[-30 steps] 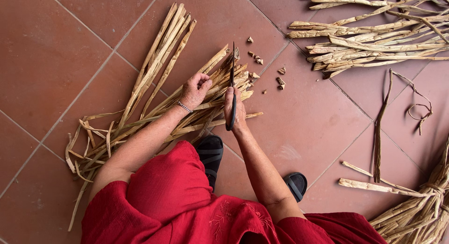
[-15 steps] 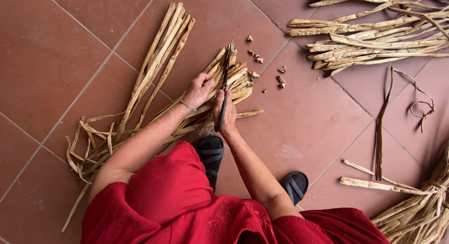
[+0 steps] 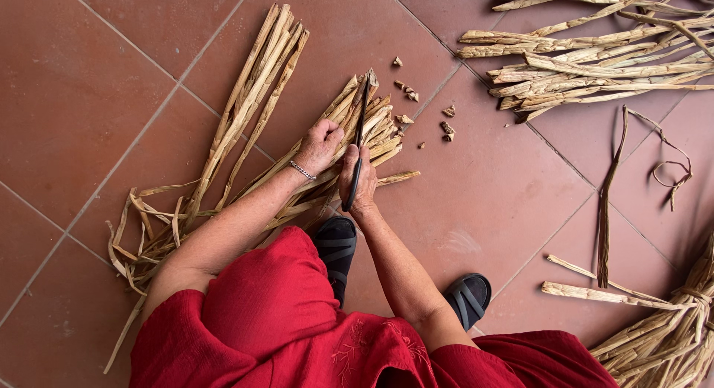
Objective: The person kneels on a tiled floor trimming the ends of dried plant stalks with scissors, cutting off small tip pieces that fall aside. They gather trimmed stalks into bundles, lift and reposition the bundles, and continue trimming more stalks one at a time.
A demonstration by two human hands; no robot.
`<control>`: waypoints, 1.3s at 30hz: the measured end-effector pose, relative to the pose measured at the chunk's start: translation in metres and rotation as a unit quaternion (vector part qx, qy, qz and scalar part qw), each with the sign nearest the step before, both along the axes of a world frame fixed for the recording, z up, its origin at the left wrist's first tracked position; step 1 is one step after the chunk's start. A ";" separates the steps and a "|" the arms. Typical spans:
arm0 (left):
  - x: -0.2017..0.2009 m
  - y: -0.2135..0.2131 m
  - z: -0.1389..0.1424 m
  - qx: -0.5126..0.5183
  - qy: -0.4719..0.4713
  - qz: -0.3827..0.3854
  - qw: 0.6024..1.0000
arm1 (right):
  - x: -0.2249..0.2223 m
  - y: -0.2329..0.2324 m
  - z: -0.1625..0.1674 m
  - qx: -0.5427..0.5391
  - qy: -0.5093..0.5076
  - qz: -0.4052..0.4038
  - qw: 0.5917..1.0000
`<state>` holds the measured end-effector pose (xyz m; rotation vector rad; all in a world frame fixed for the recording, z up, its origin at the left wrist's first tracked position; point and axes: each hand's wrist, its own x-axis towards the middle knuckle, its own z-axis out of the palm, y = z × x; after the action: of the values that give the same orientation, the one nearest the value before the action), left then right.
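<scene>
A bundle of dry tan plant stalks (image 3: 375, 124) lies on the red tiled floor in front of me. My left hand (image 3: 318, 145), with a thin bracelet at the wrist, presses down on the bundle near its cut ends. My right hand (image 3: 358, 181) grips the dark handle of a long knife (image 3: 361, 124), whose blade lies along the stalks and points toward their tips. Both hands are close together over the same bundle.
A second long sheaf of stalks (image 3: 249, 98) lies to the left. Small cut bits (image 3: 446, 126) are scattered past the bundle. More stalks are piled at the top right (image 3: 595, 53) and bottom right (image 3: 662, 336). Loose strips (image 3: 606, 202) lie at right. My sandalled feet (image 3: 336, 247) rest below.
My right hand has brought the knife from raised and apart down and leftward onto the bundle. My left hand stays pressed on the stalks.
</scene>
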<state>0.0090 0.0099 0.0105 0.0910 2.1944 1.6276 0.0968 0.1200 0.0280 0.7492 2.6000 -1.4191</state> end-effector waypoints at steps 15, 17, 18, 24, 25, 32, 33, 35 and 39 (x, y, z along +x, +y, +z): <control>-0.013 -0.021 -0.006 -0.002 0.018 -0.011 1.000 | -0.015 0.049 0.014 -0.209 -0.028 0.005 0.978; -0.013 -0.022 -0.008 -0.020 0.029 -0.011 0.999 | -0.020 0.055 0.013 -0.148 -0.023 0.018 0.989; -0.013 -0.023 -0.009 -0.029 0.034 -0.011 0.999 | -0.019 0.055 0.013 -0.117 -0.021 0.024 0.993; -0.011 -0.022 -0.007 -0.033 0.026 -0.029 0.999 | -0.014 0.051 0.011 -0.008 0.061 0.054 0.997; -0.011 -0.022 -0.006 -0.038 0.021 -0.023 0.999 | -0.015 0.051 0.012 -0.022 0.040 0.042 0.998; -0.016 -0.027 -0.009 -0.074 0.020 0.006 0.997 | -0.022 0.061 0.021 -0.106 0.051 -0.016 0.993; -0.018 -0.027 -0.011 -0.094 0.017 0.008 0.995 | -0.022 0.062 0.021 -0.124 0.053 -0.017 0.991; -0.018 -0.028 -0.018 -0.106 0.085 0.013 0.991 | -0.017 0.058 0.020 -0.191 0.035 -0.022 0.981; -0.021 -0.030 -0.028 -0.224 0.343 -0.047 0.911 | -0.010 0.052 0.013 -0.343 -0.047 0.005 0.938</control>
<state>-0.0123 -0.0196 -0.0172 0.7179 2.9684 1.0861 0.0866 0.1719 0.0410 0.6626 1.8139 -2.0354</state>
